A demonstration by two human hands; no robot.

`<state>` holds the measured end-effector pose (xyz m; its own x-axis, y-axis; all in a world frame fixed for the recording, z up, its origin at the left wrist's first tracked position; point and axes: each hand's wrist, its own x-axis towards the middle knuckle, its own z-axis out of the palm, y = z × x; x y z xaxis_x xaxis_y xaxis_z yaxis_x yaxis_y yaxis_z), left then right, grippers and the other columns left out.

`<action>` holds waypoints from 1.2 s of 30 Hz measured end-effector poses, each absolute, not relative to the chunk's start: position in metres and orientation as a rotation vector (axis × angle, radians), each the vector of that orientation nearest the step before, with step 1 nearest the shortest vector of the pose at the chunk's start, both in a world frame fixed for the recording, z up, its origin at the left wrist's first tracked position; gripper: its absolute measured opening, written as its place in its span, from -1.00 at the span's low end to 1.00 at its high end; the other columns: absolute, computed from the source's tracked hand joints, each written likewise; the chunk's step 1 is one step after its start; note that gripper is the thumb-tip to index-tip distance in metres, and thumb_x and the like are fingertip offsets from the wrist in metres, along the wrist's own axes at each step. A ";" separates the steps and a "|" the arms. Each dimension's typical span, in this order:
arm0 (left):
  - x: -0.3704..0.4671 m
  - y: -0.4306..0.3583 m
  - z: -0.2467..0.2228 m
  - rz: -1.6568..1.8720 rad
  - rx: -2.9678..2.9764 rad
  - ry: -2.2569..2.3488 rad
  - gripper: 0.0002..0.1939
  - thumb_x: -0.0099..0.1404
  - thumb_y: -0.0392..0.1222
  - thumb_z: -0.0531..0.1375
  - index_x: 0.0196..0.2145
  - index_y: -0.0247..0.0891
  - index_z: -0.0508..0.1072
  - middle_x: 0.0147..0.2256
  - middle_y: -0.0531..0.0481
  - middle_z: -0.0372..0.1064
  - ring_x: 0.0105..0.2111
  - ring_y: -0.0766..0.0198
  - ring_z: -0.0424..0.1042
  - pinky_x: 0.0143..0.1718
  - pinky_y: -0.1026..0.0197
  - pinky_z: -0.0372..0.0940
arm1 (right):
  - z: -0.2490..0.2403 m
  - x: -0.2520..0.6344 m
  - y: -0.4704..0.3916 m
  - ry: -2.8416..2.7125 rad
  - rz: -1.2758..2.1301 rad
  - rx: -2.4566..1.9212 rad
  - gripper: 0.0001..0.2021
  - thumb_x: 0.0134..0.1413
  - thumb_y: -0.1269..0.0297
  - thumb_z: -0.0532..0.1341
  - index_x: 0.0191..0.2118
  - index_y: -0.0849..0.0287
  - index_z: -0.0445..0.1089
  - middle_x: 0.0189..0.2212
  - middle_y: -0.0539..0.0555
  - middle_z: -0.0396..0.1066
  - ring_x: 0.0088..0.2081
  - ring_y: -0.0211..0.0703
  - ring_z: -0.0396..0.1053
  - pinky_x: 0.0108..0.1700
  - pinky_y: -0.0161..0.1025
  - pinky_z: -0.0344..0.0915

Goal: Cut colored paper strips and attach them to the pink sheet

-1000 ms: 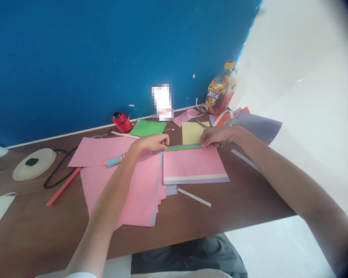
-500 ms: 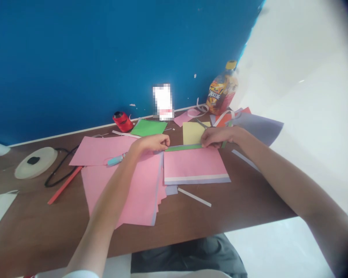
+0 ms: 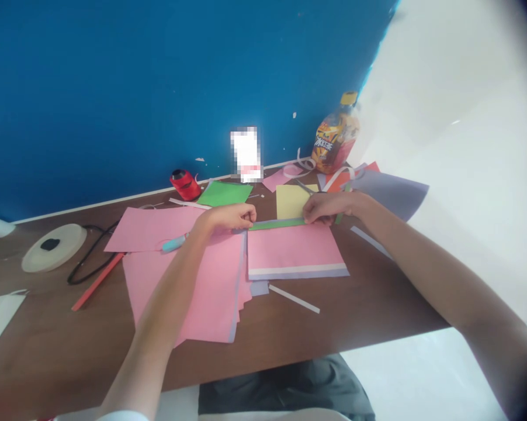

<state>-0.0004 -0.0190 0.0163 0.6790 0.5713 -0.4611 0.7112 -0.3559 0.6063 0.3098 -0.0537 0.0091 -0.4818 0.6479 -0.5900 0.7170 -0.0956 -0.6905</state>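
Observation:
A green strip (image 3: 277, 224) lies along the far edge of a pink sheet (image 3: 295, 248) whose near edge has white and lilac bands. My left hand (image 3: 242, 216) is closed, its fingertips pinching the strip's left end. At the strip's right end, my right hand (image 3: 320, 207) is closed on it too, the fingers bent down over the paper. Scissors (image 3: 306, 188) lie just behind my right hand, partly hidden by it, over a yellow sheet (image 3: 290, 202). Larger pink sheets (image 3: 202, 292) spread under my left forearm.
A bottle (image 3: 336, 140) stands at the back right near lilac paper (image 3: 390, 190). A red spool (image 3: 185, 185), green paper (image 3: 225, 193) and a bright blurred-out object (image 3: 246, 155) are at the back. A white disc (image 3: 54, 248), black cable and red strip (image 3: 97, 282) lie left.

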 end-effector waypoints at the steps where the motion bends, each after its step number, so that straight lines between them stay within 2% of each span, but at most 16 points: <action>1: 0.000 -0.020 0.017 -0.224 2.068 0.996 -0.77 0.13 -0.12 0.16 -0.22 -0.19 0.33 -0.40 0.06 0.27 -0.46 0.35 0.25 -0.49 0.32 0.15 | 0.008 0.310 -0.053 2.068 -1.660 1.564 -0.71 -0.11 0.11 0.32 -0.56 0.21 0.31 -0.66 -0.03 0.28 -0.61 -0.35 0.21 -0.56 -0.36 0.10; 19: 0.002 -0.021 0.018 -0.335 2.116 1.070 -0.73 0.12 -0.14 0.12 -0.18 -0.18 0.34 -0.37 0.05 0.35 -0.45 0.33 0.31 -0.50 0.32 0.16 | 0.017 0.303 -0.059 2.057 -1.635 1.629 -0.72 -0.14 0.14 0.32 -0.60 0.23 0.32 -0.66 -0.01 0.30 -0.61 -0.35 0.21 -0.55 -0.35 0.13; 25: -0.003 -0.018 0.017 -0.316 2.065 1.056 -0.72 0.10 -0.15 0.14 -0.19 -0.20 0.35 -0.34 0.02 0.37 -0.40 0.31 0.36 -0.46 0.32 0.23 | 0.020 0.300 -0.061 2.046 -1.608 1.662 -0.70 -0.14 0.10 0.33 -0.60 0.22 0.32 -0.65 0.00 0.31 -0.60 -0.35 0.23 -0.55 -0.36 0.14; 31: -0.002 -0.017 0.019 -0.304 2.128 1.011 -0.74 0.14 -0.13 0.14 -0.20 -0.19 0.42 -0.34 0.01 0.38 -0.41 0.32 0.34 -0.47 0.33 0.20 | 0.017 0.307 -0.058 2.054 -1.580 1.648 -0.66 -0.09 0.02 0.32 -0.53 0.20 0.33 -0.57 0.04 0.39 -0.57 -0.32 0.28 -0.54 -0.35 0.17; 36: -0.004 -0.020 0.032 -0.230 2.096 0.909 -0.74 0.18 -0.09 0.15 -0.18 -0.19 0.44 -0.31 -0.01 0.39 -0.38 0.31 0.35 -0.43 0.31 0.22 | 0.019 0.304 -0.060 2.077 -1.488 1.768 -0.62 -0.02 -0.07 0.28 -0.46 0.15 0.25 -0.50 0.05 0.43 -0.52 -0.27 0.35 -0.54 -0.35 0.20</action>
<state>-0.0043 -0.0197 0.0321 0.7225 0.5266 -0.4480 0.6761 -0.4027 0.6170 0.3041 -0.0600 0.0186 -0.3521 0.7440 -0.5679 0.7769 -0.1061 -0.6207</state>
